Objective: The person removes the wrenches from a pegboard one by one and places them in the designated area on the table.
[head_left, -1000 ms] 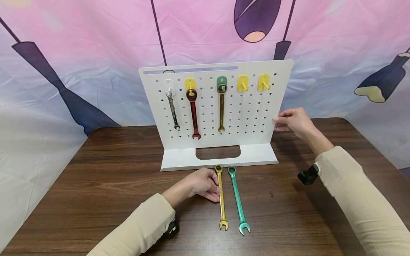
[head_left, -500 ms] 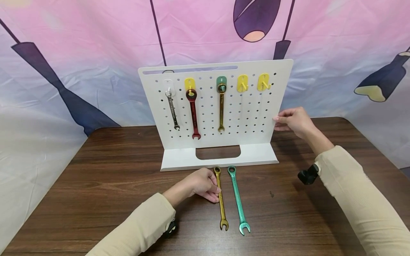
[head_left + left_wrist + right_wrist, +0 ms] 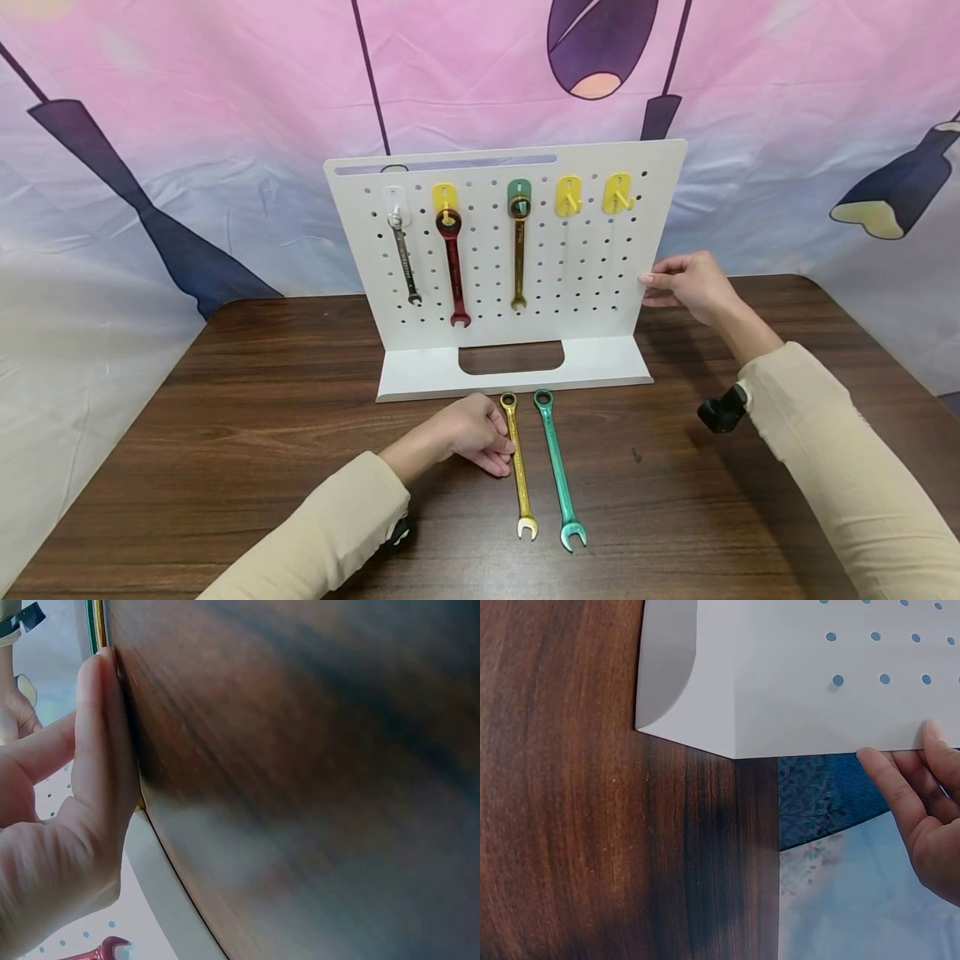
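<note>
The yellow wrench point(image 3: 521, 479) lies near of the white pegboard point(image 3: 487, 250), long axis near-to-far, immediately right of the left hand point(image 3: 474, 432), the closer hand; whether its fingers pinch the shaft cannot be told. The right hand point(image 3: 693, 285) pinches the pegboard's right edge.

- L hand point(image 3: 474, 435) crowds the gold combination wrench point(image 3: 521, 482) on its L
- Narrow strip btwn it & the green combination wrench point(image 3: 557, 464)
- Broad approach R of green, up to R sleeve point(image 3: 825, 458)
- White pegboard point(image 3: 498, 258) blocks behind — R hand point(image 3: 693, 287) at its R edge
</note>
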`<state>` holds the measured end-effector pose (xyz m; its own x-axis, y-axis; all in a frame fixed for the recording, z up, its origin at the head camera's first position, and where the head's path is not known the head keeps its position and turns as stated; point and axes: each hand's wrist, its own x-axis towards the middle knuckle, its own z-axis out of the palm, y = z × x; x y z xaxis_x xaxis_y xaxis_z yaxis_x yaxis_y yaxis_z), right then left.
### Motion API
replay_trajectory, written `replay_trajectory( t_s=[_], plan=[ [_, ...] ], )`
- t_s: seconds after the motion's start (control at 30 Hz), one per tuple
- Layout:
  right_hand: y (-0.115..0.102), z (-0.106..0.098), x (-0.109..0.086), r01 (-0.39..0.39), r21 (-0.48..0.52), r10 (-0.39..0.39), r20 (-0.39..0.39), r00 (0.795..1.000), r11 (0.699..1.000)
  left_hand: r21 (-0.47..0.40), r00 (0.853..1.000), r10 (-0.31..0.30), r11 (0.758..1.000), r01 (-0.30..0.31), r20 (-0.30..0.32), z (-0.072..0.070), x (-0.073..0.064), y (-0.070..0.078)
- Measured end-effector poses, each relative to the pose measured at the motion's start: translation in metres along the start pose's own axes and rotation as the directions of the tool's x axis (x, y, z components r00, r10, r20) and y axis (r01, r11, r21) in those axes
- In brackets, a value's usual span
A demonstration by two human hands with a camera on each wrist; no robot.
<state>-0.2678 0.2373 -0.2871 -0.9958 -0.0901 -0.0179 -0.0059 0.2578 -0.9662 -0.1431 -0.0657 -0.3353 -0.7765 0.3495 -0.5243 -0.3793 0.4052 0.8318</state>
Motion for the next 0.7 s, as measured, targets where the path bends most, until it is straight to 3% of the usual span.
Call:
replay_trajectory(
  t_s=[0.7],
  plan=[
    [-0.0007, 0.0001, -0.0008, -0.006, 0.000, 0.006, 0.000, 1.000, 1.000, 0.010, 1.000, 0.018, 1.000, -0.018, 0.021, -0.0017, -0.0013, 0.0010]
  ],
)
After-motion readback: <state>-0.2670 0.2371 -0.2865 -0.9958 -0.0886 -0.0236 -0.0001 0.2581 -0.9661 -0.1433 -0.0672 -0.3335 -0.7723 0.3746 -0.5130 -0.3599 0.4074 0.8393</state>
